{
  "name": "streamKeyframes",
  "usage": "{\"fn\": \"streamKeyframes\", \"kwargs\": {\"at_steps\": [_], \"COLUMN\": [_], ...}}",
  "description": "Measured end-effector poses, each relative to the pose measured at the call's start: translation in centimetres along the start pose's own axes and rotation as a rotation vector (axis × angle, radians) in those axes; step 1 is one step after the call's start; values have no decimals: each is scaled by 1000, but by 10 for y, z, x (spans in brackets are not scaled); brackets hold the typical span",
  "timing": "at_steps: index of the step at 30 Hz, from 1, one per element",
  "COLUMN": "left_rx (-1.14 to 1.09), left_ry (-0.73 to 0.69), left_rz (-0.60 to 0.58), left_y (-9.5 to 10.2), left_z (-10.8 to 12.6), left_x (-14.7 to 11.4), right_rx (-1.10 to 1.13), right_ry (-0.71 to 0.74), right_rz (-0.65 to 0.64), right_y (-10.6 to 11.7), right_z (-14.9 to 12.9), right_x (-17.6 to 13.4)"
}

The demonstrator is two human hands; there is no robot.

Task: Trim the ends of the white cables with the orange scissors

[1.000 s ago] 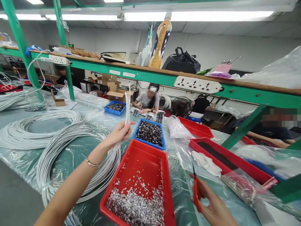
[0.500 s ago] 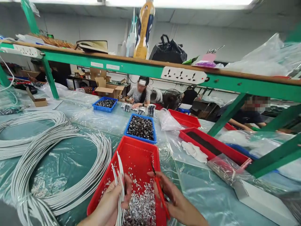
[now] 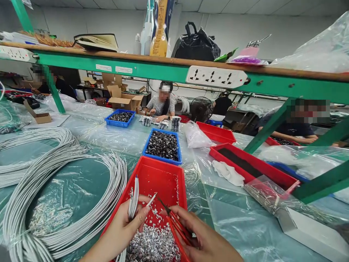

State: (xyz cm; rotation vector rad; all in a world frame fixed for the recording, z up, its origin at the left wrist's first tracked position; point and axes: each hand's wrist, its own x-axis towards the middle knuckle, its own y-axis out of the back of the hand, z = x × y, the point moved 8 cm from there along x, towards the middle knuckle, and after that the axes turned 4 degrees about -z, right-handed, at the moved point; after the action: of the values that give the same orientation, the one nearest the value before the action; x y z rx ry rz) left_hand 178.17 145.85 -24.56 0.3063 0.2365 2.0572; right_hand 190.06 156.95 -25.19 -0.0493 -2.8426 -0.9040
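Note:
My left hand point(image 3: 131, 220) is closed around several white cables point(image 3: 133, 198). One cable end point(image 3: 152, 199) pokes out to the right between thumb and finger, and its tip looks stripped or shiny. My right hand point(image 3: 197, 233) grips red-handled nippers point(image 3: 178, 225), whose thin dark jaws are close to that cable end; contact cannot be made out. Both hands are over a red tray point(image 3: 160, 170) holding a heap of small silvery scraps point(image 3: 155, 243).
Coiled white cables point(image 3: 68, 233) lie to the left. Beyond the red tray stands a blue tray point(image 3: 178, 151) of dark metallic parts. A long red bin point(image 3: 218, 154) and white box point(image 3: 308, 233) are at right. A green shelf beam point(image 3: 160, 71) crosses above; co-workers sit beyond.
My left hand has separated one cable end and turned it rightward. My right hand has brought the nippers' jaws left and down, toward that end. The view has shifted slightly.

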Motion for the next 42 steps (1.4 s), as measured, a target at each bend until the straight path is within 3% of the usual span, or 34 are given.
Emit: {"fn": "streamKeyframes", "kwargs": {"at_steps": [7,14,25,31,36,42], "left_rx": [131,203,270,126,252,280], "left_ry": [8,4,-101,28,-134,-215], "left_rz": [-26,9,62,46,217,262], "left_y": [-7,-8,-5,-10,1,4], "left_z": [5,-1,14,-3,10,20], "left_x": [7,7,3,7,6,1], "right_rx": [-130,-120,-115,-259,-266,-273], "right_ry": [150,199,77,-7,-18,23], "right_rz": [-35,3,9,-20,-29,-12], "right_y": [12,19,19,9,5,7], "right_z": [-24,-30,-18,-1,-3,-14], "right_x": [6,4,-1,-6,-6,-2]}}
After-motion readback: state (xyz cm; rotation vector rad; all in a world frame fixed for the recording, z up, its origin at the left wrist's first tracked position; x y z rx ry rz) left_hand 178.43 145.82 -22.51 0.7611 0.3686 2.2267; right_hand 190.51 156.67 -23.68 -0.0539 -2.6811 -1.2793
